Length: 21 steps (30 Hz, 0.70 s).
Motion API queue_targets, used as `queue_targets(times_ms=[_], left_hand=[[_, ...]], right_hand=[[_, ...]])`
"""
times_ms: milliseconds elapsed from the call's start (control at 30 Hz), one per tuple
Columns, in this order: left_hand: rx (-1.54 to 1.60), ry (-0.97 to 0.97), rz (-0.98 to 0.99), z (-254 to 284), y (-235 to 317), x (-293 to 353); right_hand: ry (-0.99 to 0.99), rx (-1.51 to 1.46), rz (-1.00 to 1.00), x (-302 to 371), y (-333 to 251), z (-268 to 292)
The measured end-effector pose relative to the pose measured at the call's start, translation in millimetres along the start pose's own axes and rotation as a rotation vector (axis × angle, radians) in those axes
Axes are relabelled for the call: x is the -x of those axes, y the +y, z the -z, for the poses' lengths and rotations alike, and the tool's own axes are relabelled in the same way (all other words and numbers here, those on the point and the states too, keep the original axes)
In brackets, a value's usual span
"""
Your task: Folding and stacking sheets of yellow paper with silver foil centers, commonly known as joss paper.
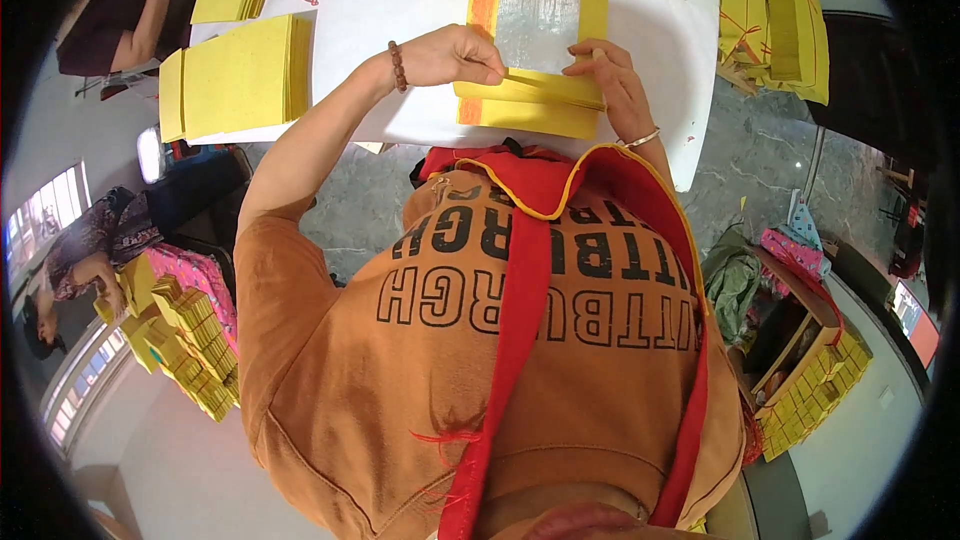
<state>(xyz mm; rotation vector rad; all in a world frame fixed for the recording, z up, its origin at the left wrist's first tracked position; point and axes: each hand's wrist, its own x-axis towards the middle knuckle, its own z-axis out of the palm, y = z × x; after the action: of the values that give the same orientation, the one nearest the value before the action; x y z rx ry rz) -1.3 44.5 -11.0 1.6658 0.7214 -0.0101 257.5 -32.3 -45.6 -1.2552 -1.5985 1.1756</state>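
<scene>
Fingers [488, 70] of the left hand [445, 55], its wrist ringed by a brown beaded bracelet [397, 67], are pressed together and appear to pinch the raised lower edge of a yellow rectangular paper [590, 0]. Those of the right hand [622, 95], with a pale, thin bangle [640, 139] behind it, are bent and slightly apart at the lower right corner of a silver foil square [538, 28]; I cannot tell whether they grip an edge or only rest there. Holding both sides probably keeps the raised strip level and stops the paper from sliding. The paper lies flat on the white bench [385, 10], close to the body, likely so both forearms reach it easily. Below the raised strip shows more yellow paper with an orange patch [470, 111]; whether it is a separate sheet is unclear. A fanned stack of yellow paper [235, 80] sits at the bench's left edge, apart from the hands, perhaps to leave working room, and a thin red cord [313, 2] lies beyond it.
</scene>
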Motion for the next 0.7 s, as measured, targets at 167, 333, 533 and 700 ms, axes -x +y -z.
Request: queue_targets(times_ms=[167, 333, 533, 700], left_hand=[[0.004, -0.029, 0.03, 4, -2, -1], [0.062, -0.023, -0.015, 7, -6, -1], [0.165, 0.02, -0.01, 7, -15, -2], [0.189, 0.012, -0.054, 4, -12, -2]], right_hand=[[-0.02, -0.014, -0.028, -2, -3, 2], [-0.126, 0.009, 0.11, 2, 11, 11], [-0.189, 0.215, 0.186, 4, 4, 7], [-0.178, 0.253, 0.186, 3, 8, 5]])
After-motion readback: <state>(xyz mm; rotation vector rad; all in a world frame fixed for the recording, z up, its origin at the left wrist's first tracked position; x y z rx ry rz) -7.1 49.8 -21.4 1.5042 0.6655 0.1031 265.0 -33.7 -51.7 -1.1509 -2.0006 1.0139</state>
